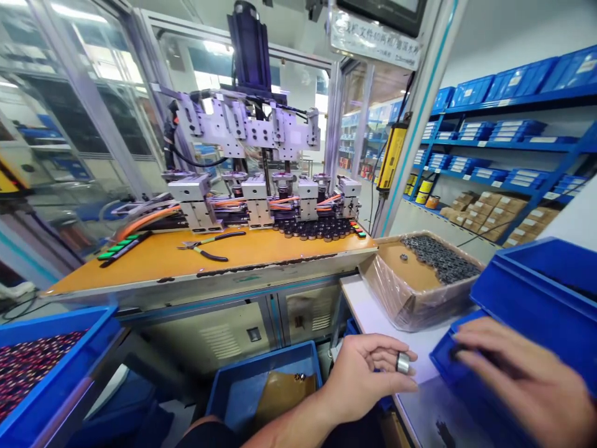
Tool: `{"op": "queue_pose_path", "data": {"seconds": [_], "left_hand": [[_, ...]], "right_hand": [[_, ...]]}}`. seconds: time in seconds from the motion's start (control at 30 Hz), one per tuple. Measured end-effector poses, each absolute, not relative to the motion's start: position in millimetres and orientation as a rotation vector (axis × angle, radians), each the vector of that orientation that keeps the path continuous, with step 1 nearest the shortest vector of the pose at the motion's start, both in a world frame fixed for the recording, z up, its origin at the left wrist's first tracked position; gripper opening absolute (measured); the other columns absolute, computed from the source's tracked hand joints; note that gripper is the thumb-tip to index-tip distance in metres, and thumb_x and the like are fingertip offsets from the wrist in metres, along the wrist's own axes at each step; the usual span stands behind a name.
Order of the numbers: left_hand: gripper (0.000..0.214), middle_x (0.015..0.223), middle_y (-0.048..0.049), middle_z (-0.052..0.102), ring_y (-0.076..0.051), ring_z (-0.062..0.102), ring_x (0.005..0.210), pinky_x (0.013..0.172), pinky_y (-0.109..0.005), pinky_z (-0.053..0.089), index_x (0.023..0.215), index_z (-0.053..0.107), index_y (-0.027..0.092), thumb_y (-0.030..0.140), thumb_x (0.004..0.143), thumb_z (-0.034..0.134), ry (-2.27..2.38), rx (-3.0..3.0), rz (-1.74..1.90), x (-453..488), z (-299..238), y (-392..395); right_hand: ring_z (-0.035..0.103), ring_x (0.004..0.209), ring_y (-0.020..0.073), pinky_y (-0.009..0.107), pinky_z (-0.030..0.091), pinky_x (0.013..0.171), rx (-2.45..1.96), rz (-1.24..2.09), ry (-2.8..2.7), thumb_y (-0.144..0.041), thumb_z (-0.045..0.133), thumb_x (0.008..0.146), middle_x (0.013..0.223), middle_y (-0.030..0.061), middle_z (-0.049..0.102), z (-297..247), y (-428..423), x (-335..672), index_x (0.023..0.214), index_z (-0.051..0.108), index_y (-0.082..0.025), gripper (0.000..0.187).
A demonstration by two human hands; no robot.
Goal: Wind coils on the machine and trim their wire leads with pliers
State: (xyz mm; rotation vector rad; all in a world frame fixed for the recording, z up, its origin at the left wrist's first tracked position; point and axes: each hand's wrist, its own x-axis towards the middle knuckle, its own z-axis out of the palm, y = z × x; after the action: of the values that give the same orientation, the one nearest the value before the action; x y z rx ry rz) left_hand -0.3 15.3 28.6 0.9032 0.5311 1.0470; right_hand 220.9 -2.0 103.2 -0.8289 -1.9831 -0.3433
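My left hand (368,370) is closed loosely around a small silvery metal cylinder with a dark rim (403,363), held between fingertips and thumb. To its right, my right hand (522,373) is blurred by motion and pinches a small black part (454,353) whose kind I cannot make out. That hand is over a small blue bin (443,361) on the white side table (368,303). Behind it stands a larger blue bin (508,280) with dark contents. A cardboard box lined with plastic (396,305) holds many small dark metal parts (443,258).
A machine with several clamping stations (259,202) stands on the orange worktop (153,261). Pliers (212,244) and rows of black round parts (312,230) lie there. Blue bins stand at left (100,320) and below (219,395). Blue shelving (517,146) is at right.
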Motion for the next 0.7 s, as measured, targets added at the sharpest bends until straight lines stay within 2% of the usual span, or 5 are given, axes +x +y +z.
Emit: {"op": "queue_pose_path", "data": {"seconds": [0.13,0.2,0.33,0.53,0.7], "left_hand": [[0.044,0.072,-0.0035,0.077,-0.010,0.069,0.062,0.064,-0.020,0.055,0.082,0.076,0.014,0.013,0.042,0.095,0.472,0.822,0.952,8,28,11],[0.042,0.068,-0.0021,0.076,-0.009,0.068,0.060,0.062,-0.018,0.054,0.081,0.077,0.014,0.013,0.042,0.094,0.437,0.799,0.928,13,28,11],[0.036,0.070,-0.0041,0.077,-0.011,0.070,0.061,0.061,-0.017,0.056,0.082,0.079,0.014,0.012,0.049,0.092,0.408,0.830,0.953,25,28,14],[0.038,0.079,-0.0004,0.080,-0.011,0.074,0.071,0.069,-0.012,0.058,0.089,0.079,0.022,-0.002,0.059,0.082,0.502,1.016,1.170,24,27,16],[0.044,0.081,0.0016,0.080,-0.011,0.075,0.071,0.071,-0.012,0.059,0.090,0.079,0.024,-0.006,0.058,0.080,0.536,1.125,1.237,18,30,9]], "right_hand": [[0.068,0.076,0.0173,0.023,0.060,0.063,-0.769,0.243,-2.125,-0.013,0.057,0.092,0.086,0.0058,0.067,80,-14,191,0.106,0.064,-0.023,0.018],[0.065,0.078,0.0135,0.021,0.057,0.066,-0.778,0.353,-2.096,-0.008,0.056,0.091,0.088,0.0041,0.063,73,-16,187,0.109,0.063,-0.022,0.024],[0.060,0.082,0.0120,0.022,0.052,0.070,-0.782,0.271,-2.057,-0.005,0.056,0.090,0.091,0.0050,0.059,68,-14,196,0.111,0.065,-0.019,0.027],[0.059,0.099,0.0197,0.035,0.054,0.084,-0.658,0.190,-2.151,-0.010,0.057,0.090,0.106,0.0141,0.060,66,-7,202,0.128,0.055,-0.011,0.039],[0.059,0.096,0.0191,0.035,0.055,0.082,-0.641,-0.014,-2.187,-0.006,0.061,0.089,0.102,0.0140,0.062,62,-5,200,0.117,0.058,-0.008,0.028]]}}
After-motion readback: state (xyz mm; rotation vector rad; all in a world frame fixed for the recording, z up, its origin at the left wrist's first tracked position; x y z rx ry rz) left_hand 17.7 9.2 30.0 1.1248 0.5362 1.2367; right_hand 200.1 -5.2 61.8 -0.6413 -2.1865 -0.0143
